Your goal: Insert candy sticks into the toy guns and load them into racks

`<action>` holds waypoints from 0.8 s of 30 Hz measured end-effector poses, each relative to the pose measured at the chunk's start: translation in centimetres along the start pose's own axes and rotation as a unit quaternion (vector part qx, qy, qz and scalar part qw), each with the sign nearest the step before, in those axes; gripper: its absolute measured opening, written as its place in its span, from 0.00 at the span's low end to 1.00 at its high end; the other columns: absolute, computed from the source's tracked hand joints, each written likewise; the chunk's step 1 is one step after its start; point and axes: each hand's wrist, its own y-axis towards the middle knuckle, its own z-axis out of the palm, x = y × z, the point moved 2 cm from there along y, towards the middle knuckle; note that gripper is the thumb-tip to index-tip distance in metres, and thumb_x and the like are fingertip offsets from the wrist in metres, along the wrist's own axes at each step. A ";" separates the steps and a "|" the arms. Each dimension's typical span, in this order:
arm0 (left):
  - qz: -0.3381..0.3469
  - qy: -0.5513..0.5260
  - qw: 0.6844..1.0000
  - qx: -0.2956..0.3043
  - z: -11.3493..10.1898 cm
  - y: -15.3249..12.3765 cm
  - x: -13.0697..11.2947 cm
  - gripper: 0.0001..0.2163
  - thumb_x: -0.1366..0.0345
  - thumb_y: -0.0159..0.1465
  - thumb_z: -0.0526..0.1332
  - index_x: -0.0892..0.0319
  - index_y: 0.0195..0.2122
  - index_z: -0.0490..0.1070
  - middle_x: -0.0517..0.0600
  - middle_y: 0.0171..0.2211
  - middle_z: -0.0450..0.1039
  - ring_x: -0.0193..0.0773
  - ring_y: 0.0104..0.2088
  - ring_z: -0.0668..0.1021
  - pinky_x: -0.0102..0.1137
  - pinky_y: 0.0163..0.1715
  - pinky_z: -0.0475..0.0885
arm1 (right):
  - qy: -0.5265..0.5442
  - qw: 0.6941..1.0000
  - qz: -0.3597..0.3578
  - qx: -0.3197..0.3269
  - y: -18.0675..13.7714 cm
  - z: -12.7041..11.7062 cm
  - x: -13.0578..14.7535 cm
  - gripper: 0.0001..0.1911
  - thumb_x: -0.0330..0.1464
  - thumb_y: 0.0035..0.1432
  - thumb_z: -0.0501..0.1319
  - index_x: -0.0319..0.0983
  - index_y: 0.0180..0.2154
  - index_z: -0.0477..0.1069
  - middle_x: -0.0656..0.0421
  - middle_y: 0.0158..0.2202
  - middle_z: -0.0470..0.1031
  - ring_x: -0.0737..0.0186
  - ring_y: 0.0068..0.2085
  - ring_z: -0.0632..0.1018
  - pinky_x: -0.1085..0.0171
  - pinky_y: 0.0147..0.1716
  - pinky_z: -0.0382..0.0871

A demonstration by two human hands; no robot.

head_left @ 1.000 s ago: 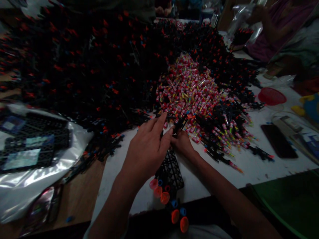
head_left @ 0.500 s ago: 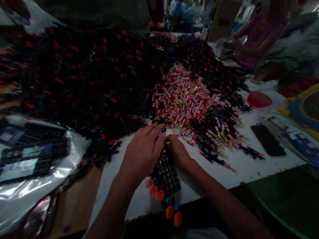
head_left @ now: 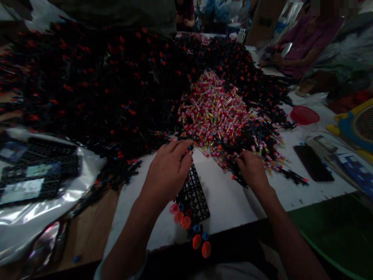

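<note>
My left hand [head_left: 170, 167] is closed, its thumb and fingers curled round a dark toy gun part with a small blue piece [head_left: 190, 147] at the fingertips; most of it is hidden by the hand. Under and beside that hand a black grid-like plastic rack [head_left: 197, 196] lies on the white table. Orange suction-cup tips [head_left: 185, 222] and blue bits [head_left: 204, 236] stick out at its near end. My right hand [head_left: 254, 169] is at the near edge of the heap of small pink-and-yellow tubes [head_left: 215, 109], fingers pinched together beside a black toy gun [head_left: 237, 177]. What it pinches is unclear.
A large heap of black toy guns with orange tips [head_left: 116, 89] covers the left and back. Bagged black racks [head_left: 32, 171] lie at left. To the right are a phone [head_left: 313, 163], a red basket [head_left: 304, 115] and a fan [head_left: 361, 122]. A person in purple [head_left: 309, 46] sits beyond.
My right hand has left the rack beside my left hand and moved right to the edge of the tube heap. My left hand has stayed almost in place.
</note>
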 end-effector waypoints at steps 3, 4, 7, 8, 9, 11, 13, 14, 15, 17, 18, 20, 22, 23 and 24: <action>-0.003 0.004 1.000 0.000 0.0 -0.1 0.0 0.19 0.60 0.67 0.45 0.56 0.54 0.66 0.52 0.50 0.70 0.44 0.50 0.69 0.40 0.52 0.63 | 0.249 0.965 0.041 0.066 -0.7 1.9 1.9 0.08 0.38 0.57 0.57 0.40 0.33 0.66 0.60 0.27 0.74 0.64 0.25 0.74 0.66 0.24 0.64; -0.005 0.006 1.000 -0.002 0.0 -0.1 0.0 0.19 0.60 0.67 0.45 0.56 0.54 0.66 0.52 0.50 0.70 0.44 0.50 0.69 0.40 0.53 0.63 | 0.334 0.934 0.068 0.104 -1.0 2.4 2.4 0.10 0.41 0.56 0.57 0.40 0.33 0.65 0.61 0.26 0.73 0.66 0.21 0.72 0.67 0.20 0.62; -0.007 0.009 1.000 -0.004 0.0 -0.2 0.0 0.19 0.60 0.67 0.45 0.56 0.54 0.66 0.52 0.50 0.70 0.44 0.51 0.69 0.40 0.52 0.63 | 0.528 0.820 0.130 0.179 -1.4 3.3 3.4 0.16 0.45 0.52 0.61 0.39 0.32 0.64 0.60 0.27 0.74 0.70 0.17 0.69 0.69 0.16 0.58; -0.005 0.009 1.000 -0.004 0.0 -0.2 -0.1 0.19 0.60 0.67 0.45 0.57 0.54 0.66 0.52 0.50 0.70 0.44 0.51 0.69 0.40 0.52 0.63 | 0.571 0.788 0.135 0.188 -1.4 3.2 3.6 0.17 0.45 0.51 0.62 0.39 0.33 0.65 0.60 0.28 0.75 0.71 0.18 0.69 0.70 0.16 0.58; -0.002 0.008 1.000 -0.003 0.0 -0.3 -0.1 0.19 0.60 0.67 0.45 0.57 0.54 0.66 0.52 0.49 0.70 0.44 0.50 0.69 0.40 0.52 0.63 | 0.600 0.765 0.132 0.191 -1.4 3.0 3.7 0.18 0.45 0.50 0.63 0.38 0.34 0.66 0.59 0.30 0.75 0.71 0.19 0.69 0.70 0.17 0.58; 0.003 0.007 1.000 -0.004 0.0 -0.3 -0.1 0.18 0.60 0.67 0.45 0.56 0.53 0.66 0.51 0.48 0.71 0.44 0.49 0.70 0.39 0.51 0.63 | 0.615 0.753 0.110 0.208 -1.5 2.7 4.2 0.18 0.45 0.51 0.63 0.39 0.36 0.68 0.59 0.31 0.76 0.70 0.23 0.72 0.70 0.22 0.61; 0.001 0.005 1.000 -0.007 0.0 -0.2 -0.1 0.18 0.60 0.67 0.45 0.56 0.53 0.66 0.51 0.48 0.71 0.44 0.49 0.70 0.39 0.51 0.63 | 0.582 0.776 0.067 0.233 -1.6 2.8 4.9 0.16 0.43 0.51 0.64 0.39 0.36 0.69 0.60 0.31 0.75 0.68 0.29 0.73 0.68 0.28 0.63; -0.002 0.005 1.000 -0.008 0.0 -0.2 -0.1 0.18 0.60 0.67 0.45 0.56 0.54 0.66 0.52 0.48 0.71 0.44 0.49 0.70 0.39 0.51 0.63 | 0.557 0.794 0.042 0.239 -1.7 3.1 5.2 0.14 0.42 0.50 0.64 0.39 0.35 0.70 0.61 0.31 0.74 0.68 0.30 0.72 0.68 0.30 0.64; -0.006 0.005 1.000 -0.008 0.0 -0.2 -0.1 0.19 0.60 0.67 0.45 0.57 0.54 0.66 0.52 0.48 0.71 0.44 0.49 0.70 0.40 0.51 0.63 | 0.531 0.812 0.019 0.239 -1.7 3.5 5.5 0.13 0.40 0.50 0.64 0.38 0.34 0.70 0.62 0.30 0.73 0.68 0.31 0.72 0.68 0.32 0.63; -0.009 0.005 1.000 -0.007 0.0 -0.2 -0.1 0.19 0.60 0.67 0.45 0.57 0.54 0.66 0.52 0.48 0.70 0.44 0.49 0.70 0.40 0.51 0.63 | 0.485 0.848 -0.004 0.213 -1.8 4.7 6.0 0.12 0.39 0.49 0.64 0.39 0.32 0.69 0.63 0.29 0.70 0.67 0.30 0.70 0.68 0.31 0.63; -0.008 0.005 1.000 -0.007 0.0 -0.3 -0.1 0.18 0.60 0.67 0.45 0.57 0.54 0.66 0.52 0.48 0.71 0.44 0.49 0.70 0.40 0.51 0.63 | 0.463 0.864 -0.002 0.195 -1.8 5.5 6.1 0.11 0.38 0.49 0.64 0.39 0.32 0.68 0.63 0.28 0.70 0.67 0.30 0.70 0.67 0.31 0.64; -0.005 0.004 1.000 -0.009 0.0 -0.3 -0.1 0.18 0.61 0.67 0.45 0.57 0.53 0.66 0.51 0.48 0.71 0.44 0.49 0.70 0.40 0.51 0.63 | 0.426 0.889 0.012 0.167 -1.7 7.0 6.4 0.10 0.38 0.50 0.61 0.39 0.32 0.66 0.62 0.28 0.70 0.65 0.30 0.71 0.66 0.30 0.66; -0.002 0.003 1.000 -0.013 0.0 -0.4 -0.1 0.18 0.61 0.67 0.45 0.57 0.53 0.66 0.51 0.48 0.71 0.44 0.48 0.70 0.39 0.50 0.64 | 0.404 0.900 0.007 0.164 -1.6 8.1 6.9 0.08 0.37 0.52 0.58 0.39 0.33 0.65 0.61 0.29 0.71 0.64 0.30 0.73 0.66 0.31 0.67; 0.000 0.003 1.000 -0.013 0.0 -0.4 -0.2 0.18 0.61 0.67 0.45 0.57 0.53 0.66 0.51 0.48 0.71 0.43 0.48 0.70 0.39 0.50 0.64 | 0.396 0.903 -0.006 0.167 -1.5 8.5 7.2 0.08 0.37 0.53 0.56 0.39 0.34 0.66 0.60 0.31 0.72 0.63 0.31 0.74 0.65 0.32 0.68; 0.001 0.003 1.000 -0.013 0.1 -0.4 -0.2 0.18 0.61 0.67 0.45 0.57 0.53 0.66 0.51 0.48 0.71 0.43 0.48 0.70 0.39 0.50 0.64 | 0.385 0.908 -0.019 0.164 -1.4 8.8 7.6 0.09 0.37 0.54 0.56 0.39 0.35 0.66 0.59 0.32 0.73 0.62 0.32 0.75 0.65 0.33 0.68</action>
